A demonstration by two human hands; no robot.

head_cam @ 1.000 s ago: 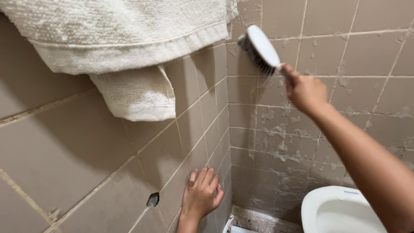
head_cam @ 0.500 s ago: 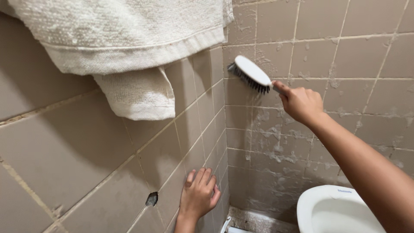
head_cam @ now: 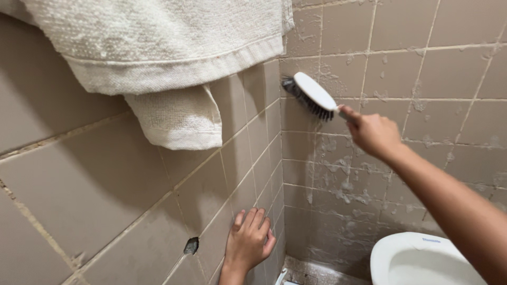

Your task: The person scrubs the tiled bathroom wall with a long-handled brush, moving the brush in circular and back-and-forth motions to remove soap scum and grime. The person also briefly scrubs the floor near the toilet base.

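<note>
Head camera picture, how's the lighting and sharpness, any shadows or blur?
Head view: soft, even light with no strong glare; the towel throws a broad shadow down the left wall; the brush in the right hand is slightly soft; the left hand and foam-streaked tiles look sharp.

1. We're facing a corner of beige tiled walls [head_cam: 95, 179], grout lines worn.
2. We see soapy foam streaks [head_cam: 343, 184] across the far wall.
3. A white towel [head_cam: 158, 47] hangs top left.
4. A white toilet bowl [head_cam: 417, 258] sits bottom right.
5. One tile shows a small chipped hole [head_cam: 190, 246].
</note>
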